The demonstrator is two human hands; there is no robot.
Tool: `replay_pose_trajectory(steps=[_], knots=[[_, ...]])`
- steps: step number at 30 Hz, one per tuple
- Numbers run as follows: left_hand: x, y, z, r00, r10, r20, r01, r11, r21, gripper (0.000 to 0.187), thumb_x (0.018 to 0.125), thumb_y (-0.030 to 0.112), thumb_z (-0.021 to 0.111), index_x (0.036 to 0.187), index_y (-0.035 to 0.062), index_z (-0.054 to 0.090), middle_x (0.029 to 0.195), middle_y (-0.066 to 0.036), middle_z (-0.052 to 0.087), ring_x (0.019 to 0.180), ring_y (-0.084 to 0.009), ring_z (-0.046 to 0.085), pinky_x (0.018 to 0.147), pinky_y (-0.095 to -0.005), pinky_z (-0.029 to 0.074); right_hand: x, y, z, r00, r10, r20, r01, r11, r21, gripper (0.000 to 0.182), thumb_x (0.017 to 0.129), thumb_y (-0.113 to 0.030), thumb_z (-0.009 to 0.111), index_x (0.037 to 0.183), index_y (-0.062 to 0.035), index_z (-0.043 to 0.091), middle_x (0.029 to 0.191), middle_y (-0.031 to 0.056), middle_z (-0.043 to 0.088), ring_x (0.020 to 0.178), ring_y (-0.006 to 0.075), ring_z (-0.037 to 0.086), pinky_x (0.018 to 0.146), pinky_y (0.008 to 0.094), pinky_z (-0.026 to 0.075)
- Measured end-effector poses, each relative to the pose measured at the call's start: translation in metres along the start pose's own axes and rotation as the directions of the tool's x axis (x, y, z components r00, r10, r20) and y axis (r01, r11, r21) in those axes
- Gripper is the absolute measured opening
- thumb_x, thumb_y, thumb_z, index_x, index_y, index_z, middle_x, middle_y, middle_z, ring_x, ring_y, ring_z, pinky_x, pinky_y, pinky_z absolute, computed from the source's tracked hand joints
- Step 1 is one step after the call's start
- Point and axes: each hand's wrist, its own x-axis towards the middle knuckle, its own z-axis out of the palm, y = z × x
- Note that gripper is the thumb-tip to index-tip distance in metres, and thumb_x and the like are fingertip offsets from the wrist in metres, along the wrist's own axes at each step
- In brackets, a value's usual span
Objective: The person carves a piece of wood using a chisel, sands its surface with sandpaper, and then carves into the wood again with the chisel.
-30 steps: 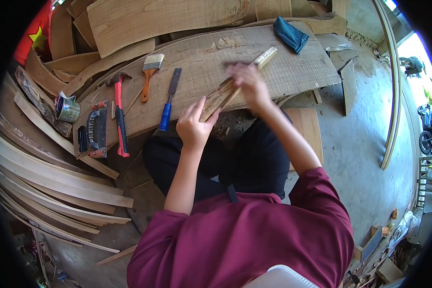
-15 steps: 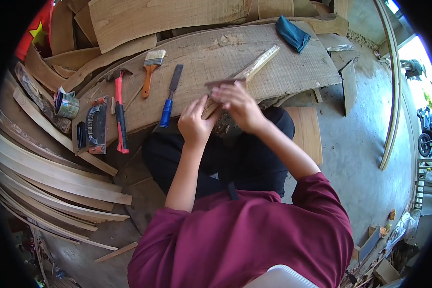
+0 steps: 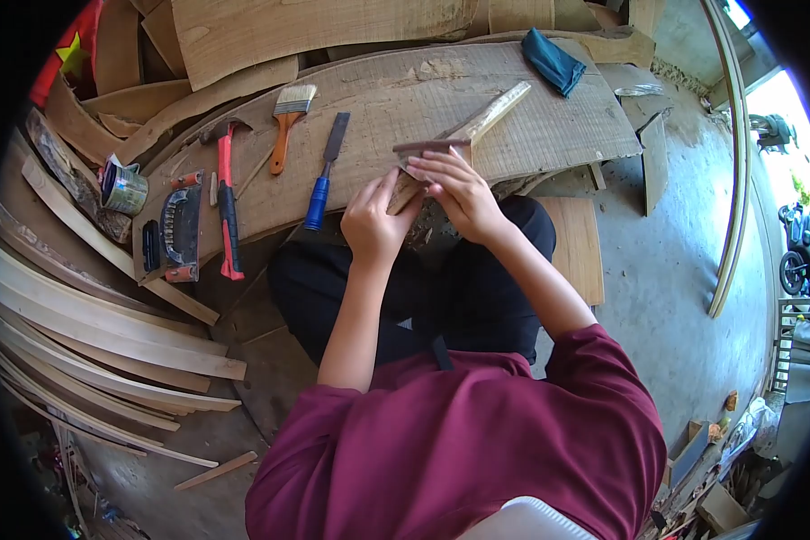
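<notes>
My left hand (image 3: 373,216) grips the near end of a narrow wooden piece (image 3: 499,110), which slants up to the right over the wide plank (image 3: 369,90). Across this piece lies a thin dark brown flat strip (image 3: 432,144). My right hand (image 3: 454,191) presses on the strip from the near side, its fingers held together. To the left on the plank are a blue-handled chisel (image 3: 317,202), a paintbrush (image 3: 281,144) and a red and black hammer (image 3: 227,198). A teal cloth (image 3: 553,63) lies at the far right of the plank.
A clamp-like tool (image 3: 183,229) and a tin can (image 3: 124,189) are at the plank's left end. Curved wooden strips (image 3: 135,351) are stacked at the left. A small wooden board (image 3: 571,247) lies right of my knee. More boards (image 3: 315,36) lie behind the plank.
Both hands have shifted slightly to the right. The dark strip has moved a little up and right and now lies more level across the wooden piece.
</notes>
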Motion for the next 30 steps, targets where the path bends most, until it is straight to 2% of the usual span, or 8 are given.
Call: replay_pose_trajectory(steps=[3,7,13,15,23,27,28,30], knots=[[-0.002,-0.002,0.0,1.0,0.029,-0.011,-0.029,1.0,0.0,0.044,0.069,0.03,0.083,0.103,0.0056,0.072,0.088,-0.008,0.07,0.076,-0.0254,0.068,0.068,-0.0345,0.055,0.008,0.042,-0.017,0.996,-0.008,-0.087,-0.003,0.993,-0.121,0.024,0.095,-0.011,0.052,0.112,-0.0074,0.068,0.121,0.0088,0.065,0.12,0.0279,0.056,0.107,0.0438,0.038],[0.001,0.004,-0.001,1.0,-0.002,-0.019,0.001,0.999,-0.036,0.043,0.068,0.029,0.085,0.101,0.0057,0.072,0.089,-0.009,0.071,0.076,-0.0258,0.069,0.068,-0.0345,0.055,0.028,0.145,-0.059,0.846,0.293,-0.445,-0.352,0.935,-0.054,0.024,0.097,-0.017,0.051,0.109,-0.0034,0.068,0.12,0.0131,0.064,0.118,0.0322,0.057,0.101,0.0406,0.042],[0.0,0.001,0.001,1.0,-0.009,-0.024,0.009,1.0,-0.007,0.043,0.069,0.031,0.083,0.103,0.0061,0.072,0.088,-0.008,0.07,0.075,-0.0254,0.068,0.068,-0.0348,0.055,0.016,0.036,-0.014,0.994,0.106,-0.001,-0.105,0.988,-0.116,0.025,0.098,-0.015,0.047,0.114,-0.008,0.065,0.119,0.0085,0.065,0.122,0.0293,0.054,0.116,0.0503,0.023],[-0.001,0.001,0.0,1.0,-0.015,-0.011,0.014,0.999,-0.038,0.043,0.069,0.03,0.083,0.103,0.0069,0.072,0.088,-0.007,0.07,0.075,-0.0252,0.068,0.068,-0.0351,0.055,0.009,-0.004,-0.006,0.989,0.016,0.146,-0.03,0.995,0.092,0.027,0.1,-0.021,0.047,0.115,-0.0104,0.066,0.121,0.0063,0.065,0.123,0.0285,0.053,0.115,0.0521,0.024],[0.004,0.001,0.0,1.0,-0.007,0.012,0.007,1.0,-0.024,0.043,0.068,0.03,0.084,0.102,0.0061,0.072,0.089,-0.009,0.071,0.078,-0.0257,0.068,0.069,-0.0346,0.055,0.033,0.157,-0.055,0.837,0.338,-0.43,-0.369,0.929,0.012,0.033,0.101,-0.024,0.048,0.11,0.0012,0.067,0.121,0.0177,0.063,0.12,0.0304,0.054,0.105,0.0384,0.036],[0.004,-0.002,0.003,1.0,-0.006,0.002,0.006,0.999,-0.035,0.045,0.068,0.033,0.083,0.103,0.0079,0.072,0.087,-0.006,0.07,0.075,-0.0246,0.067,0.067,-0.0345,0.055,0.021,0.072,-0.005,0.883,0.272,-0.382,-0.227,0.961,0.159,0.025,0.097,-0.018,0.05,0.103,-0.0035,0.07,0.117,0.0136,0.064,0.116,0.0318,0.056,0.107,0.045,0.034],[0.004,-0.003,0.003,1.0,0.007,0.01,-0.006,1.0,-0.031,0.044,0.068,0.032,0.083,0.103,0.008,0.072,0.088,-0.006,0.07,0.075,-0.0246,0.068,0.067,-0.0348,0.055,0.013,0.042,0.002,0.952,0.136,-0.275,-0.163,0.983,-0.079,0.024,0.097,-0.018,0.05,0.106,-0.0065,0.069,0.116,0.0111,0.065,0.118,0.0304,0.054,0.108,0.0467,0.033],[0.005,-0.003,0.003,1.0,0.025,0.018,-0.024,0.999,-0.03,0.044,0.068,0.032,0.083,0.103,0.0081,0.072,0.088,-0.006,0.07,0.076,-0.0246,0.068,0.067,-0.0351,0.055,0.001,-0.005,0.014,0.995,0.086,-0.059,-0.086,0.996,0.0,0.025,0.096,-0.017,0.05,0.111,-0.0095,0.069,0.117,0.0093,0.065,0.118,0.0294,0.054,0.11,0.0487,0.03]])
